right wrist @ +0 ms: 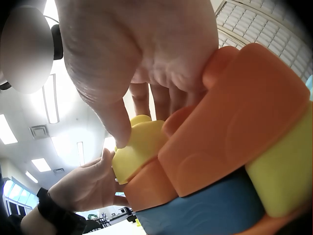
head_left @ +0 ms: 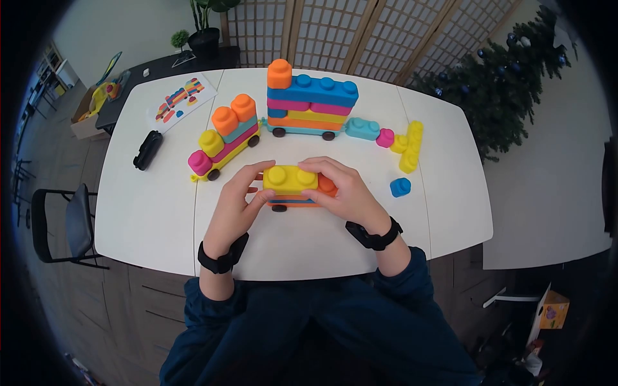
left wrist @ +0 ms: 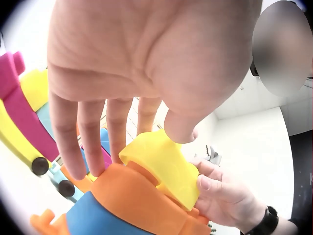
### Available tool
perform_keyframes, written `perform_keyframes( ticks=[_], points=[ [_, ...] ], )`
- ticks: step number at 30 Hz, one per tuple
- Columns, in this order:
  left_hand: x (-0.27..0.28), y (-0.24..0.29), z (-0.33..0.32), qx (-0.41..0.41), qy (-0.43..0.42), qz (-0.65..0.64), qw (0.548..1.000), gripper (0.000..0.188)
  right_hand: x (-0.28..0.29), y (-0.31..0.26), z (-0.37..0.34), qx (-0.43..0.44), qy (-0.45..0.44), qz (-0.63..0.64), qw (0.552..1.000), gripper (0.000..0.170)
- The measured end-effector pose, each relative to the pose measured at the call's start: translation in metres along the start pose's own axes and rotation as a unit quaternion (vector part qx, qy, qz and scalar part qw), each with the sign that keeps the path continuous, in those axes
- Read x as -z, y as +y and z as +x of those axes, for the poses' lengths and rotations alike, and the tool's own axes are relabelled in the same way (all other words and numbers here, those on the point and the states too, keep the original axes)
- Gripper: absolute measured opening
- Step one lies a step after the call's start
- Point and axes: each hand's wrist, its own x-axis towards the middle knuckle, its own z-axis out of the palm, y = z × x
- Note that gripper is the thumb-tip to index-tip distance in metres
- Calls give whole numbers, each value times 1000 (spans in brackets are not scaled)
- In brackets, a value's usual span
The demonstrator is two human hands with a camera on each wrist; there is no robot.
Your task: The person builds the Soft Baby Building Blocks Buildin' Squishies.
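Both hands hold a yellow toy building block [head_left: 291, 181] with two round studs on top. My left hand [head_left: 235, 201] pinches its left end, thumb on the near side and fingers behind. On the right end, the thumb and fingers of my right hand [head_left: 348, 193] grip it. The block sits over a layer of orange blocks [left wrist: 134, 193] and is tilted against them in the left wrist view. Below that come a blue block [right wrist: 205, 205] and an orange wheeled base. Another orange block [right wrist: 234, 117] stands under the right palm.
A yellow wheeled car [head_left: 225, 154] stacked with blocks stands behind left, linked to a taller car [head_left: 311, 103]. Teal [head_left: 362, 128], pink [head_left: 385, 137] and yellow blocks [head_left: 412, 148] lie right, with a small blue block [head_left: 400, 187]. A black case [head_left: 148, 150] and picture sheet [head_left: 182, 101] lie left.
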Motion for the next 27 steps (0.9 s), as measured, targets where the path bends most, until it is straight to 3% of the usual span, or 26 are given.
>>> perform_keyframes(
  ticks=[7, 14, 19, 23, 26, 27],
  points=[
    [-2, 4, 1, 29, -5, 2, 1000, 39, -3, 5, -2, 8, -4, -39, 999, 46],
    [-3, 3, 1, 36, -11, 9, 999, 41, -2, 4, -2, 16, 1, -45, 999, 47],
    [-9, 7, 5, -75, 25, 80, 994, 43, -5, 2, -3, 17, 15, -42, 999, 48],
    [-10, 3, 7, -77, 11, 90, 993, 43, -1, 3, -4, 38, 42, -52, 997, 47],
    [-9, 1, 9, -54, -5, 87, 995, 41, 24, 8, -6, 2, 78, -30, 996, 46],
    [-9, 0, 9, -50, -3, 73, 996, 41, 36, 11, -7, -2, 88, -75, 993, 44]
  ],
)
